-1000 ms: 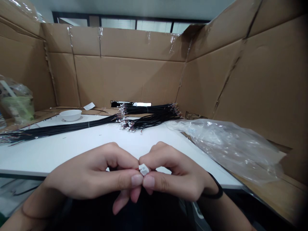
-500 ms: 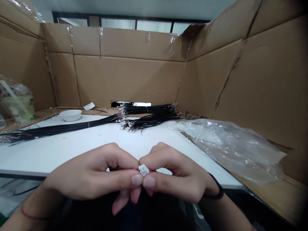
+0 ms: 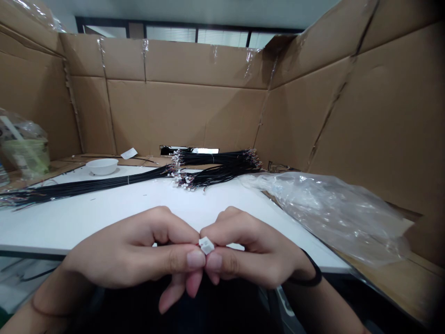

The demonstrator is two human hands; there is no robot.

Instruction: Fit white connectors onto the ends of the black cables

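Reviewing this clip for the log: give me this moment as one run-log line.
left hand: pinching white connector | right hand: pinching same connector | nearby: black wire bundles

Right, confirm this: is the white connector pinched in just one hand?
No, the white connector is pinched between the fingertips of both the left hand and the right hand.

White tabletop bearing loose wiring. A long bundle of black wires lies across the left side, its end just beside a shorter, heaped bundle of black wires with white connectors at the far centre. A white bowl stands near the far edge; a crumpled clear plastic bag overlaps the right edge.
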